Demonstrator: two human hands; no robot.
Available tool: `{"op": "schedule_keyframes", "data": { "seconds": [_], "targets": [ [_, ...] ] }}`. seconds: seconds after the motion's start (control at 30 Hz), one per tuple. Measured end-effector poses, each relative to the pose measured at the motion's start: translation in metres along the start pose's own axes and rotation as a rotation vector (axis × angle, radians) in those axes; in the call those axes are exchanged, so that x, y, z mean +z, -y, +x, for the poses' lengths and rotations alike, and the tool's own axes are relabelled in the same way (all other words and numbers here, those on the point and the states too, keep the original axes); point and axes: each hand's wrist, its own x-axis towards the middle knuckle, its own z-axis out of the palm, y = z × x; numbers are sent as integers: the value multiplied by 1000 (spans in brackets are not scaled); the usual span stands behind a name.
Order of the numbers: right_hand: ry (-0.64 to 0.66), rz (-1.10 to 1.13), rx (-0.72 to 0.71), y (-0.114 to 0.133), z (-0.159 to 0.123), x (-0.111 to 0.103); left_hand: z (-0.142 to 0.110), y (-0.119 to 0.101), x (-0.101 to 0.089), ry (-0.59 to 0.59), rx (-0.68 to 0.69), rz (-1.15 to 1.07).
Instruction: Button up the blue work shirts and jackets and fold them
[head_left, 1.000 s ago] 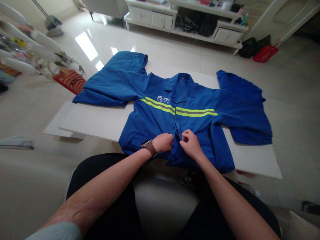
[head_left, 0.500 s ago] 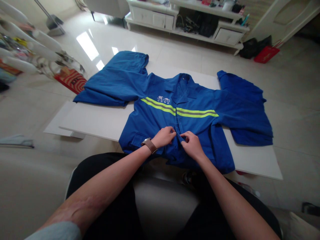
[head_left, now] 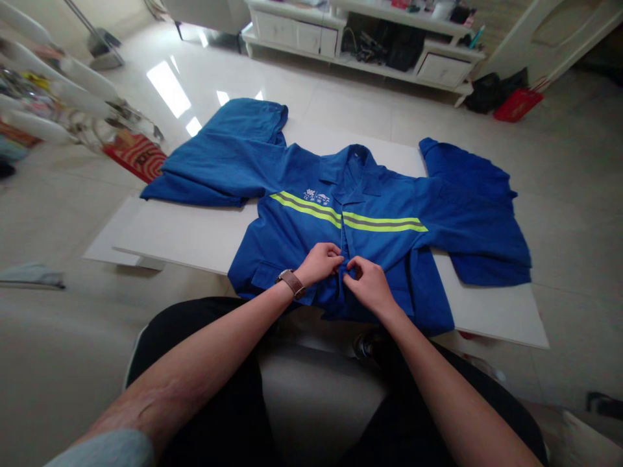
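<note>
A blue work jacket [head_left: 296,224] with a yellow-and-grey reflective stripe lies face up on a low white board [head_left: 195,237], sleeves spread to both sides. My left hand [head_left: 320,261], with a brown watch on its wrist, pinches the left edge of the jacket's front opening below the stripe. My right hand [head_left: 368,282] pinches the right edge just beside it. The two hands almost touch at the middle seam. Fingers of both are curled onto the cloth.
The board rests on a glossy tiled floor. A white TV cabinet [head_left: 363,42] stands at the back, with a red bag [head_left: 516,104] to its right. A rack of cluttered items [head_left: 53,97] and a red patterned box [head_left: 136,155] are at the left.
Both hands moved a little up the jacket's front opening and came closer together; the cloth near the hem has shifted slightly.
</note>
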Motion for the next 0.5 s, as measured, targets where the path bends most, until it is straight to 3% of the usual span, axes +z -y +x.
{"op": "schedule_keyframes", "data": {
  "seconds": [0.1, 0.27, 0.37, 0.5],
  "targets": [
    [-47, -103, -55, -4, 0, 1, 2, 2, -2, 6, 33, 61],
    [-239, -224, -196, -5, 1, -2, -1, 5, -2, 45, 80, 143],
    [-202, -236, -241, -5, 1, -2, -4, 5, -1, 87, 78, 196],
    [-117, -179, -167, -9, 1, 1, -6, 4, -1, 114, 54, 263]
  ]
}}
